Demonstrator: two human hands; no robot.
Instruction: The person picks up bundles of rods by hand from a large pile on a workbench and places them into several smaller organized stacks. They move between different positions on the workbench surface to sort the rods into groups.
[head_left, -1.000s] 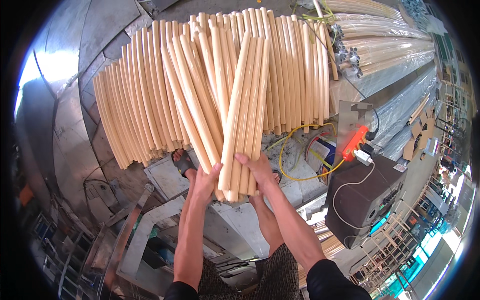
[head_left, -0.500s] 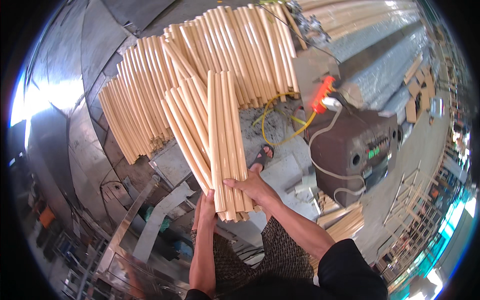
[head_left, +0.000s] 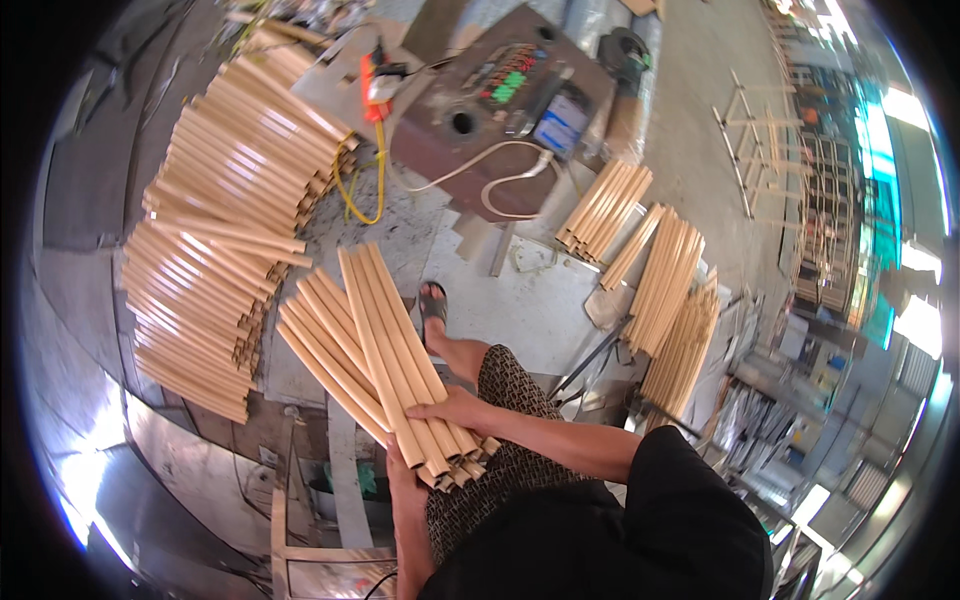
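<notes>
A bundle of glossy tan tubes [head_left: 395,350], several of them with hollow ends facing me, is held in front of my body. My left hand [head_left: 402,470] grips the bundle's near left side, its fingers mostly hidden beneath. On the right side my right hand [head_left: 450,412] is closed round the tubes, thumb laid over the top. The tubes splay at the far end, one group slanting left of the other. To the left lies a long pile of like tubes [head_left: 220,215], with a couple lying crosswise on it.
A brown machine [head_left: 440,110] with a control panel stands ahead, beside an orange-red plug connector [head_left: 376,88] and a yellow cable [head_left: 380,185]. Smaller tube stacks [head_left: 665,275] lie to the right. A metal frame [head_left: 283,500] is near my left arm. My sandalled foot [head_left: 433,305] rests on grey sheeting.
My view and body have turned to the right, so the big pile now lies at the left and the right-hand stacks show. Both hands still hold the bundle of tubes.
</notes>
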